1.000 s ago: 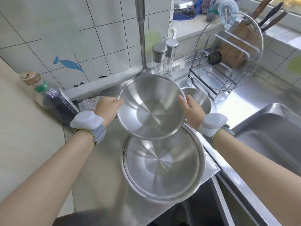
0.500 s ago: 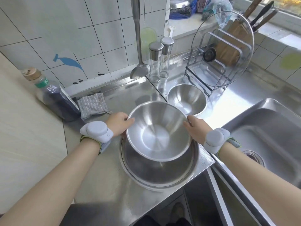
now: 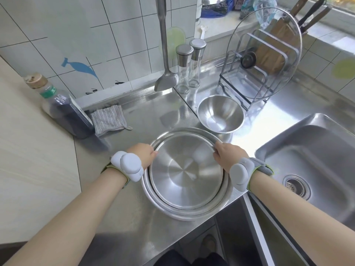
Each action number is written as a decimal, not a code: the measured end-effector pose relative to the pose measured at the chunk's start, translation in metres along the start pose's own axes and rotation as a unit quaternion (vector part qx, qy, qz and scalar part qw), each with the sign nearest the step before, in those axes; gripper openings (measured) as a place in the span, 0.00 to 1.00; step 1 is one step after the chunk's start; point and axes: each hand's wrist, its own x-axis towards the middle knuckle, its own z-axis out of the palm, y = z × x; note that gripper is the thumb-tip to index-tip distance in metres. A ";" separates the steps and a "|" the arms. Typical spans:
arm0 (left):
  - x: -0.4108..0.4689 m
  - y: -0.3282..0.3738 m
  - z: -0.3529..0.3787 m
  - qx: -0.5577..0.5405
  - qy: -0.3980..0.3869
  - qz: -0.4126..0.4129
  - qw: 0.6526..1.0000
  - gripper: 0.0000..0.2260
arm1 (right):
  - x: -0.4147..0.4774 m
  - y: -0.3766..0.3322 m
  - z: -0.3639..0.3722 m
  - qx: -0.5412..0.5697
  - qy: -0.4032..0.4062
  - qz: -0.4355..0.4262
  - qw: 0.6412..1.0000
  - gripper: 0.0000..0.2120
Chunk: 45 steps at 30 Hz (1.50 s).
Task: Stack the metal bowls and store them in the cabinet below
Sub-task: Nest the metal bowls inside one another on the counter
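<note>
Medium bowl (image 3: 185,172) sits nested inside large bowl (image 3: 189,213); both hands (image 3: 143,155) (image 3: 227,157) pinch its rim; small bowl (image 3: 221,114) empty.

It was a home kitchen. A stainless steel table (image 3: 134,217) ran into a sink (image 3: 315,160) with a drain, backed by white wall tiles (image 3: 119,31) bearing a blue fish sticker (image 3: 78,68). A rack (image 3: 247,79) held a glass lid (image 3: 269,54), near two grinders (image 3: 189,64), a knife block (image 3: 284,33), a sauce bottle (image 3: 63,110) and a dishcloth (image 3: 108,120).

Both hands (image 3: 143,155) on nested bowls (image 3: 185,174)
</note>
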 end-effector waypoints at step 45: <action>0.089 0.049 -0.021 -0.191 0.123 0.018 0.974 0.16 | 0.081 0.054 0.006 0.599 -0.063 0.259 0.755 0.09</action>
